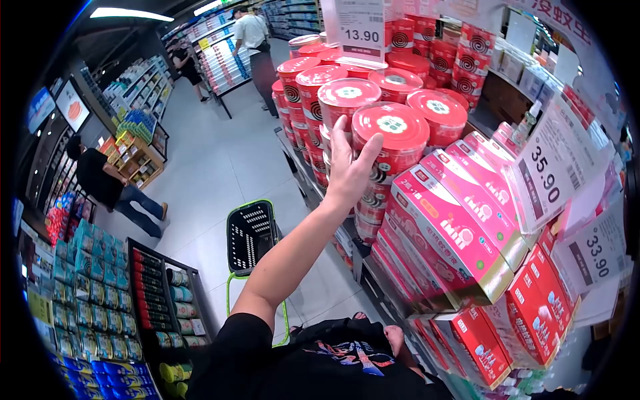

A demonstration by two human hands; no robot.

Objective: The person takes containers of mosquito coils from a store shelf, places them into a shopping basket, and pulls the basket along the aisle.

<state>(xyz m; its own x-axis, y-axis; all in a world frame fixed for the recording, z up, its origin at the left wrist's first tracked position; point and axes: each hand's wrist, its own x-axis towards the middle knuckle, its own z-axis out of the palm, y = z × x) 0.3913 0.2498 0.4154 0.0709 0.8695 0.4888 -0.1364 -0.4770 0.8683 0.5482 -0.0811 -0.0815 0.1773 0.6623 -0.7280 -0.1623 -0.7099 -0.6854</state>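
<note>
My left hand point(350, 170) reaches up to a stack of round red mosquito-coil tins, its thumb and fingers spread apart. The thumb lies against the near side of the front tin point(392, 127); the fingertips point into the gap between it and the neighbouring tin point(349, 93). Whether the fingers press on either tin is hard to see. My right hand point(395, 339) hangs low beside my black shirt, only partly visible, its fingers hidden. Just right of the tins sit pink boxes point(460, 213) of liquid mosquito repellent.
A black shopping basket point(250, 237) with a green handle stands on the floor to the left. Red boxes point(533, 310) lie below the pink ones. Price signs point(543, 167) jut out at the right. A person point(100, 173) stands across the aisle; others are farther back.
</note>
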